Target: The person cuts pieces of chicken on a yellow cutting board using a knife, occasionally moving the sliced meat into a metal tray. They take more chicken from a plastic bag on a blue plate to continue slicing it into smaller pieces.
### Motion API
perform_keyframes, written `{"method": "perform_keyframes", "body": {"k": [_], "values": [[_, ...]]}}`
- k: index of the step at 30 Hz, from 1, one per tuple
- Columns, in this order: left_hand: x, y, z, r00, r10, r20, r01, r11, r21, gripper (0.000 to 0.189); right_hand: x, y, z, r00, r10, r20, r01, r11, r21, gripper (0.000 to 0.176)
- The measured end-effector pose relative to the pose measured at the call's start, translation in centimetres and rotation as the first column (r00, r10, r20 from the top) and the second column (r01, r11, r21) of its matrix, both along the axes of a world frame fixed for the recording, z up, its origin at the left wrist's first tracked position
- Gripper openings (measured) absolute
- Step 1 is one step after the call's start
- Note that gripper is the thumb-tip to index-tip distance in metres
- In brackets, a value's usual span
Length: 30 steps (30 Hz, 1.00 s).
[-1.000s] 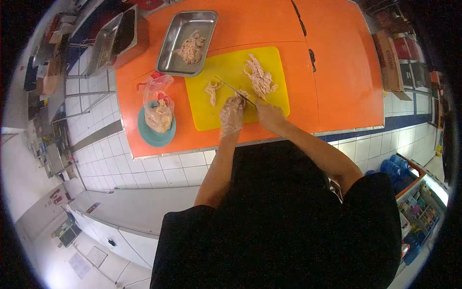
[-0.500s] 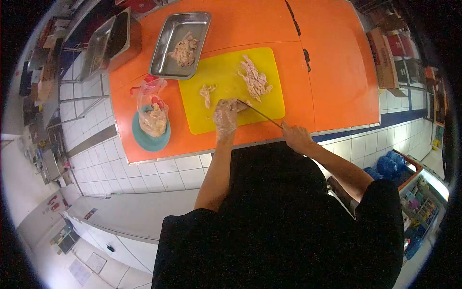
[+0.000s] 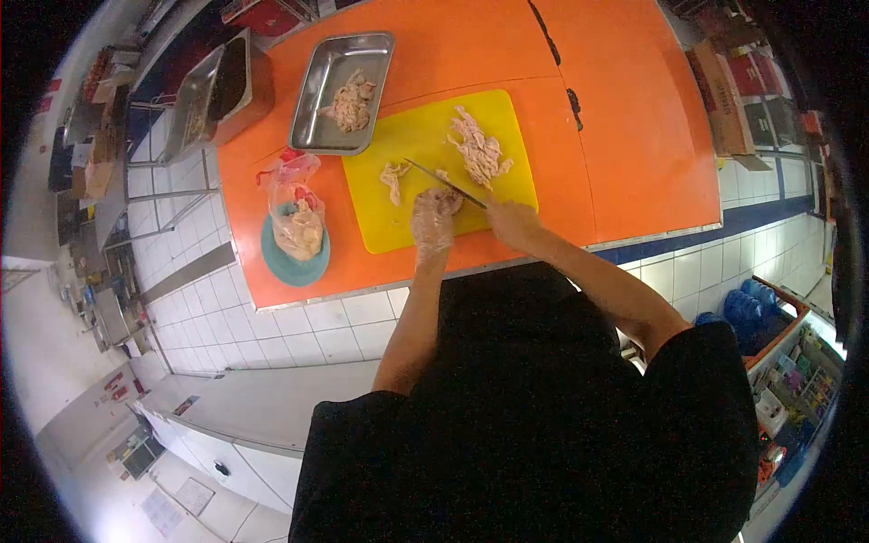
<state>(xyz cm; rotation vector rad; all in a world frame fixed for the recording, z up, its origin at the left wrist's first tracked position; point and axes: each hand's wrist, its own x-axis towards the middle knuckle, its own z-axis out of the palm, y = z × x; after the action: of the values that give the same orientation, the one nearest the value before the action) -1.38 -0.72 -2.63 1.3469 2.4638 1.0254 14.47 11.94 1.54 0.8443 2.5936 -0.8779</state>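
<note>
Slicing chicken on the yellow cutting board

The right hand grips a knife; the gloved left hand, fingers curled, presses a chicken piece.

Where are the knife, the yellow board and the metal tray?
knife (image 3: 444, 184), head view, middle of the blade.
yellow board (image 3: 398, 226), head view, bare near part.
metal tray (image 3: 358, 56), head view, bare floor, far end.

The knife handle is hidden in the grip of the right hand. The left hand covers most of the meat piece under it. The far edge of the table is cut off at the top. The contents of the bag are too blurred to tell.
</note>
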Motion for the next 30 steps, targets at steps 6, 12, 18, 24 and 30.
{"method": "perform_keyframes", "body": {"k": [6,12,18,24,30], "values": [[-0.9,0.3,0.3,0.767,0.309,0.563,-0.354,0.935,-0.031,0.021,6.4,0.7,2.2,0.997,0.038,0.068,-0.042,0.997,0.059,0.026],[-2.7,0.3,8.2,0.885,0.24,0.399,-0.106,0.938,-0.329,0.026,4.8,1.9,3.1,0.985,-0.165,-0.045,0.168,0.983,0.077,0.028],[-3.6,1.8,7.9,0.929,0.18,0.323,-0.075,0.947,-0.312,0.026,5.7,1.8,3.8,0.962,-0.251,-0.107,0.251,0.968,-0.015,0.029],[-2.0,4.9,10.3,0.652,0.121,0.748,-0.149,0.988,-0.031,0.032,6.2,2.1,3.7,0.926,-0.353,-0.135,0.334,0.931,-0.145,0.028],[-0.7,3.1,3.8,0.437,0.411,0.8,-0.3,0.905,-0.301,0.035,5.7,1.4,3.7,0.956,-0.256,-0.14,0.249,0.966,-0.066,0.029]]}}
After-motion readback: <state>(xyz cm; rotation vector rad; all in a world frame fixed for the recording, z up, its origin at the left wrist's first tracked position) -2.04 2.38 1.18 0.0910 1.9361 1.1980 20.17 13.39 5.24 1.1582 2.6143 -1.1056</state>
